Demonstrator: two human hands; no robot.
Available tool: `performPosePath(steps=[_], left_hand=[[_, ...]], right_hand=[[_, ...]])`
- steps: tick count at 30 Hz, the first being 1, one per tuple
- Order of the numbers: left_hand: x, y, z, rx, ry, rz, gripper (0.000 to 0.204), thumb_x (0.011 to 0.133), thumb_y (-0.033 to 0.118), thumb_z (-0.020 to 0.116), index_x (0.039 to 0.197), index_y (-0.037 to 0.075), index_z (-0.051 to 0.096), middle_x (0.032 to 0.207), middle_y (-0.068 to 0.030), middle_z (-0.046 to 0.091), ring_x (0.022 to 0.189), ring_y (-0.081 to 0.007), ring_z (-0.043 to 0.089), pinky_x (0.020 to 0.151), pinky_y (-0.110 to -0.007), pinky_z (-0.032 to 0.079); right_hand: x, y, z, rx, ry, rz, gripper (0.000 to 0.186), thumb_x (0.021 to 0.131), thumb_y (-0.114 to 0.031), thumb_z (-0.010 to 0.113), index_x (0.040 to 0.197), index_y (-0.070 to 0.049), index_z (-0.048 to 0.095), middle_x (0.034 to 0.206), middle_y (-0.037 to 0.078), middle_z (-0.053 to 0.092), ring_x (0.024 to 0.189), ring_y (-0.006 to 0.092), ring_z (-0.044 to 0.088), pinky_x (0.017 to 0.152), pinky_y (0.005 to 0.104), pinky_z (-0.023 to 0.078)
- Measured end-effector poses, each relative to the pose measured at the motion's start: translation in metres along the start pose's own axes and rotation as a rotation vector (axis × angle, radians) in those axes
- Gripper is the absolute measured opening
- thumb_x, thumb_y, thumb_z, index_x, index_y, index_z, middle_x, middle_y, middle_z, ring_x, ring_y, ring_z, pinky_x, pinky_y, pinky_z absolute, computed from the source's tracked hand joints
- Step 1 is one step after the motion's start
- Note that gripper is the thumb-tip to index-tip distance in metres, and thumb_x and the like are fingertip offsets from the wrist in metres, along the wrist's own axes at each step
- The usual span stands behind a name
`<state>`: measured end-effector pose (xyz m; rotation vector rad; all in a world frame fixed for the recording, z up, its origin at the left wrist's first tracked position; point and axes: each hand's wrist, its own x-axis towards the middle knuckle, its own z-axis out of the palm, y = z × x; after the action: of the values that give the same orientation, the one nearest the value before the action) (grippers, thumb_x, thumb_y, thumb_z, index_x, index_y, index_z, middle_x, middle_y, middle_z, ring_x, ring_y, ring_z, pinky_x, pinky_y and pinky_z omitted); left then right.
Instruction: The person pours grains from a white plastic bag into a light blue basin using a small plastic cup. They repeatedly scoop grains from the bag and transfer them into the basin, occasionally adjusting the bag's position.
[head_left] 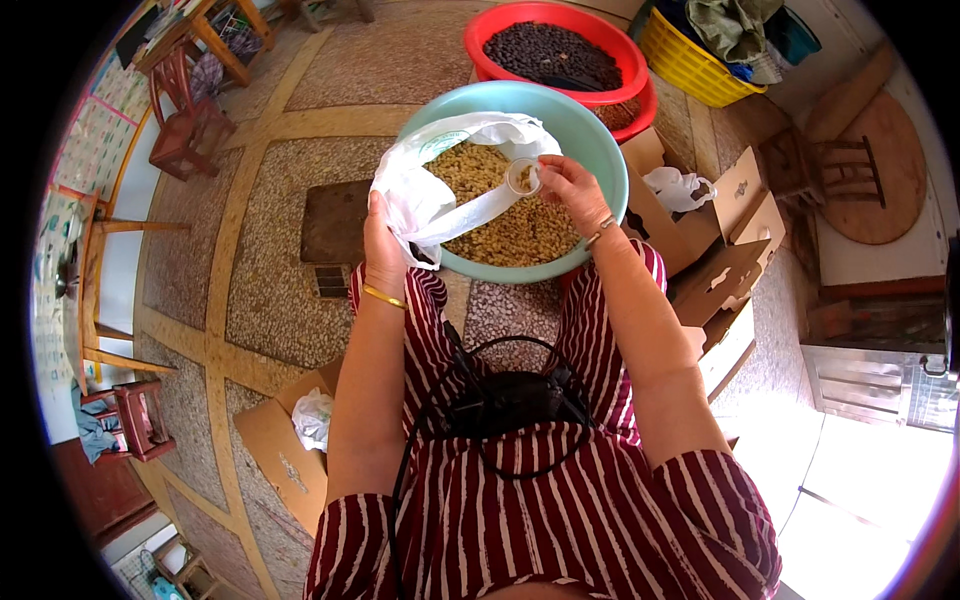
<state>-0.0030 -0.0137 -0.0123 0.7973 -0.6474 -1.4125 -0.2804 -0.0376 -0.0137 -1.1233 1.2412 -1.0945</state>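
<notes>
A pale blue-green basin (603, 150) stands in front of my knees, holding a heap of small yellow-brown pieces (515, 235). Over its left side, a white plastic bag (410, 180) is spread with its mouth open, and more of the pieces appear within the mouth. My left hand (382, 240) is closed on the bag's left edge; some of the fingers are hidden behind the plastic. Between the fingers of my right hand (575, 192) is a small clear plastic cup (522, 177), tilted at the bag's right rim, with a few pieces inside it.
Beyond the basin, red basins (640, 60) hold dark round pieces (550, 55) and reddish ones. Open cardboard boxes (725, 270) stand to the right, another cardboard box (275, 450) to the left. A low wooden stool (335, 225) is beside my left hand. A yellow basket (690, 65) sits farther back.
</notes>
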Motion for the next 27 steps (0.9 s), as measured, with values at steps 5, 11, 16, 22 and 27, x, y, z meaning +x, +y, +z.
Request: performPosePath(steps=[5,11,16,22,27], left_hand=[[-0.001,0.001,0.000,0.003,-0.006,0.004,0.059,0.093,0.044,0.038,0.127,-0.005,0.039,0.120,-0.0144,0.051,0.109,-0.0234,0.052,0.093,-0.035,0.041],[-0.001,0.000,0.004,0.017,-0.006,-0.025,0.057,0.093,0.042,0.038,0.126,-0.005,0.040,0.119,-0.0139,0.052,0.107,-0.0231,0.052,0.092,-0.034,0.042],[0.000,-0.002,0.001,0.037,0.012,-0.024,0.055,0.094,0.040,0.036,0.125,-0.005,0.041,0.118,-0.0137,0.052,0.105,-0.0226,0.054,0.091,-0.034,0.043],[0.001,0.000,0.005,0.041,0.003,-0.028,0.055,0.094,0.040,0.036,0.125,-0.005,0.041,0.118,-0.0136,0.052,0.105,-0.0222,0.053,0.090,-0.034,0.043],[-0.002,0.003,0.011,0.093,0.003,-0.016,0.056,0.094,0.041,0.037,0.125,-0.005,0.041,0.118,-0.0130,0.052,0.106,-0.0211,0.053,0.091,-0.033,0.042]], right_hand=[[0.012,0.002,0.022,-0.473,0.199,-0.255,0.041,0.077,-0.021,0.069,0.112,-0.005,0.057,0.103,0.009,0.057,0.089,0.0174,0.058,0.080,0.0292,0.048],[0.019,-0.003,0.034,-0.774,0.226,-0.695,0.041,0.067,-0.013,0.070,0.106,-0.011,0.058,0.112,0.011,0.055,0.104,0.0331,0.050,0.091,0.0409,0.041],[0.013,-0.018,0.037,-0.945,0.150,-0.839,0.053,0.064,-0.007,0.072,0.113,-0.013,0.055,0.122,0.009,0.049,0.109,0.0335,0.047,0.094,0.0414,0.041],[0.008,-0.026,0.038,-0.846,0.209,-0.877,0.053,0.064,-0.006,0.072,0.114,-0.014,0.055,0.121,0.011,0.050,0.108,0.0334,0.048,0.093,0.0411,0.041],[0.000,-0.013,0.023,-0.319,0.203,-0.451,0.042,0.071,-0.015,0.070,0.110,-0.009,0.057,0.108,0.011,0.055,0.095,0.0232,0.055,0.085,0.0344,0.046]])
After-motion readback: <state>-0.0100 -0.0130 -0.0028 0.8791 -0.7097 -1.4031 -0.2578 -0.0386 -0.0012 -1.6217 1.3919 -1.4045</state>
